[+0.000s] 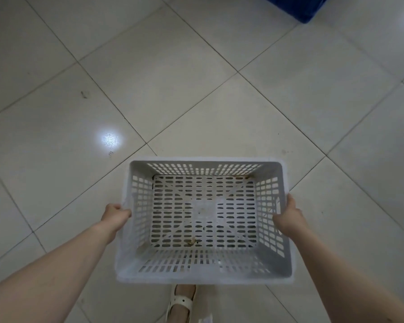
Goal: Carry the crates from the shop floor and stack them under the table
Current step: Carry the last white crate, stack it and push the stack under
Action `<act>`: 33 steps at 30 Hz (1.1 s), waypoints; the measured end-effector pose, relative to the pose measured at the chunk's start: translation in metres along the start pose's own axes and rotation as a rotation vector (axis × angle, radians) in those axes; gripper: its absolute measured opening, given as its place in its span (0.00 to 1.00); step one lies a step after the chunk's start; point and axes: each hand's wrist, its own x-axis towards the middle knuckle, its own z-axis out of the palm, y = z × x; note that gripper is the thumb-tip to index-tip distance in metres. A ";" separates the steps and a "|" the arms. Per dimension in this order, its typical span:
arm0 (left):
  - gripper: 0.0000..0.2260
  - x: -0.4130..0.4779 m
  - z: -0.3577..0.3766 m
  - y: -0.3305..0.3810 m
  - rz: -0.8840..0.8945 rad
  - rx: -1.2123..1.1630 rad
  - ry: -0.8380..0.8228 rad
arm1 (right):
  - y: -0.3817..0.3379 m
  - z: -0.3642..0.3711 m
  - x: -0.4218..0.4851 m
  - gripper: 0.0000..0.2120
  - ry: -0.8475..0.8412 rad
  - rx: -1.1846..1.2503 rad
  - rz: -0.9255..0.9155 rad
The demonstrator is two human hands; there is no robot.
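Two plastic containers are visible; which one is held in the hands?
The white crate, gripped at its sides by the left hand and right hand. The blue one sits at the top edge.

Count from my remote view, single head camera. Crates: I log one white slotted crate (pixel 205 220), empty apart from a few brown specks on its base. Hands: two, the left hand (pixel 116 216) and the right hand (pixel 289 217), one at each short side of the crate. Feet: one, in a white sandal (pixel 182 299). Blue objects: one, a dark blue thing (pixel 294 7) cut off by the top edge; I cannot tell what it is. Bright light spots on the floor (pixel 196 89): one.
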 end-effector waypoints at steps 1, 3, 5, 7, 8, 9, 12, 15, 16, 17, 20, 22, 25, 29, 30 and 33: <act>0.12 0.000 -0.001 -0.001 -0.013 0.008 -0.019 | -0.001 -0.002 0.001 0.39 -0.003 0.017 0.021; 0.14 0.000 -0.005 -0.005 -0.011 0.001 -0.075 | -0.002 -0.007 0.003 0.41 -0.039 0.039 0.066; 0.13 0.000 -0.011 -0.008 0.021 -0.033 -0.141 | -0.003 -0.017 0.005 0.38 -0.112 0.073 0.091; 0.13 -0.006 -0.017 -0.010 0.055 -0.038 -0.187 | -0.001 -0.028 0.005 0.32 -0.173 0.111 0.126; 0.13 -0.010 -0.019 -0.010 0.070 -0.047 -0.195 | 0.004 -0.033 0.005 0.30 -0.193 0.106 0.141; 0.14 -0.013 -0.020 -0.008 0.084 -0.059 -0.194 | 0.009 -0.037 0.005 0.28 -0.200 0.092 0.144; 0.11 -0.025 -0.028 0.004 0.127 -0.128 -0.129 | 0.017 -0.043 -0.002 0.19 -0.179 0.100 0.113; 0.07 -0.037 -0.043 0.017 0.159 -0.210 0.007 | 0.020 -0.056 -0.016 0.09 -0.046 0.083 0.041; 0.10 -0.045 -0.053 0.024 0.188 -0.220 0.046 | 0.018 -0.065 -0.025 0.07 0.013 0.075 -0.005; 0.13 -0.054 -0.066 0.031 0.214 -0.220 0.073 | 0.015 -0.076 -0.036 0.08 0.067 0.070 -0.048; 0.17 -0.095 -0.115 0.061 0.287 -0.210 0.125 | 0.001 -0.116 -0.077 0.11 0.207 0.079 -0.109; 0.16 -0.134 -0.150 0.085 0.325 -0.230 0.144 | -0.011 -0.150 -0.110 0.15 0.260 0.123 -0.126; 0.15 -0.211 -0.206 0.127 0.424 -0.303 0.158 | -0.025 -0.212 -0.177 0.19 0.317 0.217 -0.137; 0.15 -0.326 -0.288 0.183 0.594 -0.359 0.173 | -0.040 -0.322 -0.288 0.16 0.427 0.328 -0.234; 0.15 -0.357 -0.310 0.194 0.625 -0.367 0.182 | -0.043 -0.353 -0.322 0.16 0.461 0.333 -0.279; 0.13 -0.454 -0.378 0.224 0.709 -0.421 0.177 | -0.048 -0.447 -0.437 0.12 0.577 0.425 -0.407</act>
